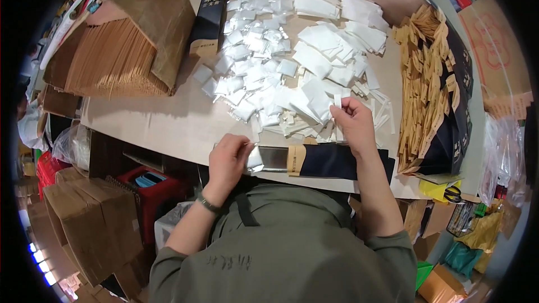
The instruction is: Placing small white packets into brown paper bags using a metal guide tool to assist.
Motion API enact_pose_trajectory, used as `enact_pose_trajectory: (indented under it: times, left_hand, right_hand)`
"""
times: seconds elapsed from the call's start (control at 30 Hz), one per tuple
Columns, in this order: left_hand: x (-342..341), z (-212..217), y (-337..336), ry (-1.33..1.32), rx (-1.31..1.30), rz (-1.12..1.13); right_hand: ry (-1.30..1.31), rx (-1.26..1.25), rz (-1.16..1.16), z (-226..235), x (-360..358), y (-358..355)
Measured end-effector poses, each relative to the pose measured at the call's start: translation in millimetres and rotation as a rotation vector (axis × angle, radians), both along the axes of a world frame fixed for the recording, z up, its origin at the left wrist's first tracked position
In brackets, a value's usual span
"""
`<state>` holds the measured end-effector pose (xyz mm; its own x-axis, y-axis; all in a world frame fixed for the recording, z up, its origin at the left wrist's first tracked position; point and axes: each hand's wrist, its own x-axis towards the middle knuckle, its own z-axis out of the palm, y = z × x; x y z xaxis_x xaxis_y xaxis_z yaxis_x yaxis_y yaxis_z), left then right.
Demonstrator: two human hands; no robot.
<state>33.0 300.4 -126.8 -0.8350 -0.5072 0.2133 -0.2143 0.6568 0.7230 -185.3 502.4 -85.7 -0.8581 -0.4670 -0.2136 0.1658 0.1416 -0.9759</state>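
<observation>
My left hand [227, 161] is closed at the table's near edge, its fingertips pinching the edge of a small clear-wrapped white packet [255, 160]. Beside that packet lies a dark blue flat bag [328, 161] with a tan band, a shiny grey section [274, 159] showing at its left end. Farther right, my right hand [355, 122] pinches a narrow white strip [337, 101] between thumb and fingers. It is just above a pile of loose white strips [300, 125] and folded white sheets [315, 96]. Many small wrapped packets [250, 73] spread over the middle of the table.
At the left, an open carton [163, 50] holds tightly packed brown sheets. A dark box [209, 19] stands beside the packets. A row of tan-and-dark-blue bags [426, 95] lines the right side. Black-handled scissors [452, 193] lie at the right corner; brown cartons [95, 224] stand lower left.
</observation>
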Motion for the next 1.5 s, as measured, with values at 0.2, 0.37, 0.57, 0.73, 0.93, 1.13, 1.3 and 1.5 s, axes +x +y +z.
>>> enact_pose_trajectory:
  times: [0.2, 0.37, 0.57, 0.73, 0.93, 1.13, 1.3, 1.5]
  left_hand:
    - [-3, 6, 6, -0.009, -0.037, 0.121]
    - [13, -4, 2, -0.139, -0.241, 0.063]
    - [27, 19, -67, 0.066, 0.008, 0.398]
    - [12, 96, -178, 0.229, -0.456, 0.465]
    - [-42, 126, -264, -0.363, -0.492, 0.343]
    - [-49, 139, -267, -0.391, -0.559, 0.34]
    - [-31, 137, -278, -0.27, -0.695, 0.404]
    - [34, 85, -184, 0.485, 0.013, 0.583]
  right_hand:
    - [-0.109, -0.17, 0.182, 15, 32, -24]
    - [-0.317, -0.142, 0.386, 3, 67, -50]
    - [0.975, 0.495, 0.706, -16, 90, -49]
    - [0.937, 0.5, 0.666, 9, 90, -48]
    - [0.922, 0.421, 0.885, -8, 93, -64]
    - [1.075, 0.312, 0.725, -15, 94, -48]
    - [1.057, 0.206, 0.753, -20, 86, -44]
    - [1.153, 0.22, 0.718, -28, 83, -37]
